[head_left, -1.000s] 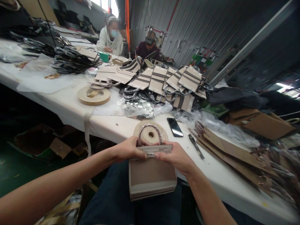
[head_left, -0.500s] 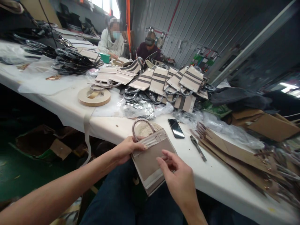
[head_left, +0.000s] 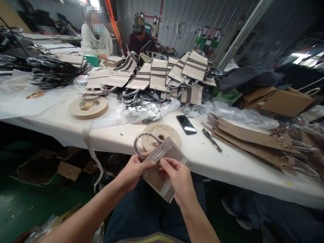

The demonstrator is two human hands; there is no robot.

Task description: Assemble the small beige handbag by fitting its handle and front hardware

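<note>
My left hand [head_left: 135, 170] is closed on the upper left edge of a beige bag panel [head_left: 176, 151], its thumb lying on the panel's face. A curved handle [head_left: 138, 139], which looks wrapped in clear plastic, rises from that edge. The panel is held tilted above my lap, at the front of the table. Thumb and fingers of my right hand [head_left: 178, 177] are pinched together at the panel's face, near the pale strip beside my left thumb. Whatever lies between those fingertips is too small to make out. Just behind the panel is a large roll of cream tape [head_left: 172, 130].
A smaller tape roll [head_left: 76, 109] has its strip [head_left: 89, 143] hanging over the table edge. On the right lie a phone [head_left: 186, 124], a metal tool [head_left: 212, 140] and stacked brown panels [head_left: 248, 138]. Striped bag panels [head_left: 158, 76] are piled behind. Two people sit across the table.
My right hand has moved up and left across the panel, and its fingers have closed beside my left thumb. The view has shifted, showing more of the large tape roll.
</note>
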